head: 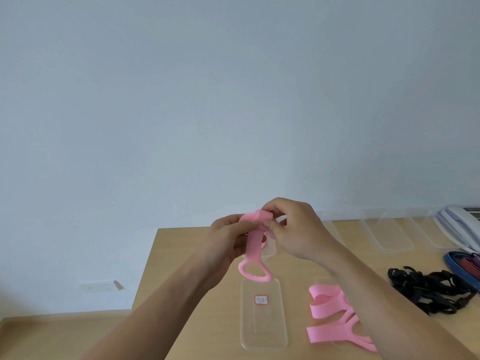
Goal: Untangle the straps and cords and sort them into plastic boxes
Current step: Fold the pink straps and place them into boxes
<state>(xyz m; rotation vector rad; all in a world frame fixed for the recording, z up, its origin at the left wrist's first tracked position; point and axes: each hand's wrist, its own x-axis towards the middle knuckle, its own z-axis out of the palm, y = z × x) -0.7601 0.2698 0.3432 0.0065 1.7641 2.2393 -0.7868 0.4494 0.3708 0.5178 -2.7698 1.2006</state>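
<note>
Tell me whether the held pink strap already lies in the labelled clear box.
No: the left hand and right hand hold the pink strap up in the air, its ring end dangling above the labelled clear box.

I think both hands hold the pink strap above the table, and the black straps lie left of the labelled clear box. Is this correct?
Not quite. The head view shows the black straps lying right of the labelled clear box, not left. The rest holds: the left hand and the right hand both hold the pink strap above the table.
</note>
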